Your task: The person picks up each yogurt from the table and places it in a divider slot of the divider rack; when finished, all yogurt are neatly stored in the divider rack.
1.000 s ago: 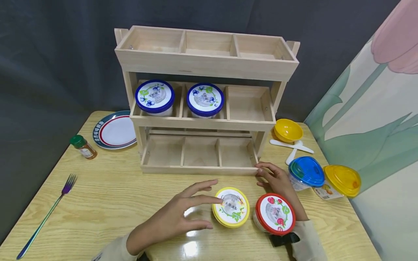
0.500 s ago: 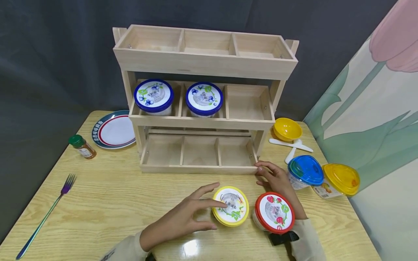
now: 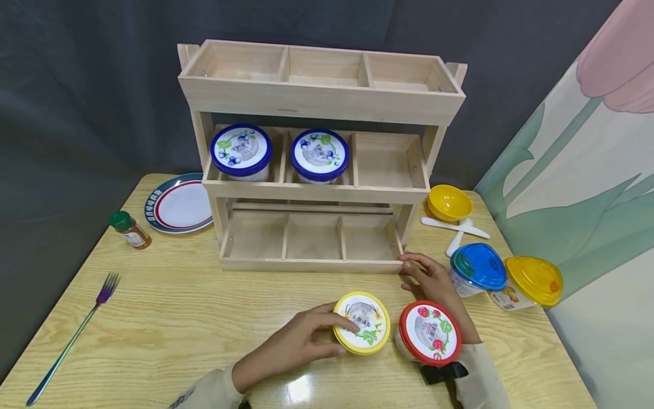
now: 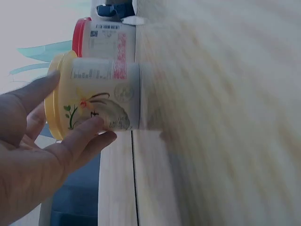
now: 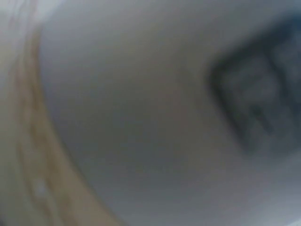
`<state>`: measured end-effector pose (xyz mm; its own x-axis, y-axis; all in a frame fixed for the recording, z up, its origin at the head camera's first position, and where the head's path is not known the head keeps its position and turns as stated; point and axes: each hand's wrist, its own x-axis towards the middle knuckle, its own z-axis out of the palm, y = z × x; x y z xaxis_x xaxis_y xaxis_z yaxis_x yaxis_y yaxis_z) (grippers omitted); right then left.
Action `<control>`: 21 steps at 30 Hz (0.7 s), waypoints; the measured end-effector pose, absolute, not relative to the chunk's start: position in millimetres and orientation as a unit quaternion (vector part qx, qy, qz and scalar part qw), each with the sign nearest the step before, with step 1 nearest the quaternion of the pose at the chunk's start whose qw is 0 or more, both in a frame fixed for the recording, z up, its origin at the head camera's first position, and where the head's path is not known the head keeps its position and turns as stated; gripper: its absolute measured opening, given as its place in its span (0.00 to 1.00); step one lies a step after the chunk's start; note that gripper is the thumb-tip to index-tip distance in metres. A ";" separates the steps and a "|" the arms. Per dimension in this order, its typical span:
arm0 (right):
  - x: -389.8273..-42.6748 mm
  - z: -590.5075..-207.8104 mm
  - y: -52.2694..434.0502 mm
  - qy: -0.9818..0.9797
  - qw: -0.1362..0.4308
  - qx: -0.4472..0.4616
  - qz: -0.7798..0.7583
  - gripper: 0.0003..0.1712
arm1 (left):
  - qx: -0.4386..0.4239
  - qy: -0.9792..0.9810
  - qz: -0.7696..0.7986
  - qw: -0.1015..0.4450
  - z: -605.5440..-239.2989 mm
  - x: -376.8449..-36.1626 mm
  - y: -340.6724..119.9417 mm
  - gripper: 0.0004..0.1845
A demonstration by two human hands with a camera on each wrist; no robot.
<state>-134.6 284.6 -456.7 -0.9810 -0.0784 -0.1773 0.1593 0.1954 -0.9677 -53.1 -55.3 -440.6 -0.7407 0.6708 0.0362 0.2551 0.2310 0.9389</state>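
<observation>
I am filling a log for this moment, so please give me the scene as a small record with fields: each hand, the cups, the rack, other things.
left hand: grips the yellow-lid cup on the table
right hand: rests by the rack's lower right corner, holding nothing
red-lid cup: upright, right of the yellow-lid cup
wooden rack: three tiers
blue-lid cups: two, middle tier, left and centre compartments
other things: fork, plate
</observation>
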 end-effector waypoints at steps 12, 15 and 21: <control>-136.3 -461.6 285.6 0.756 0.089 0.008 -0.649 0.18 | 0.292 0.743 0.572 0.188 -438.6 -53.1 -56.8 0.18; -136.7 -461.9 286.0 0.759 0.087 0.004 -0.645 0.20 | 0.314 0.772 0.533 0.148 -435.2 -52.1 -61.3 0.19; -137.7 -460.2 285.9 0.763 0.089 0.010 -0.640 0.21 | 0.343 0.777 0.520 0.091 -418.8 -49.6 -75.8 0.19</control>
<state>-137.7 285.9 -460.2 -0.9840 -0.0976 -0.1488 0.1296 0.1803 -0.9750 -49.6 -75.8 -418.8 -0.7486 0.6271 0.2154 0.4389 0.2251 0.8699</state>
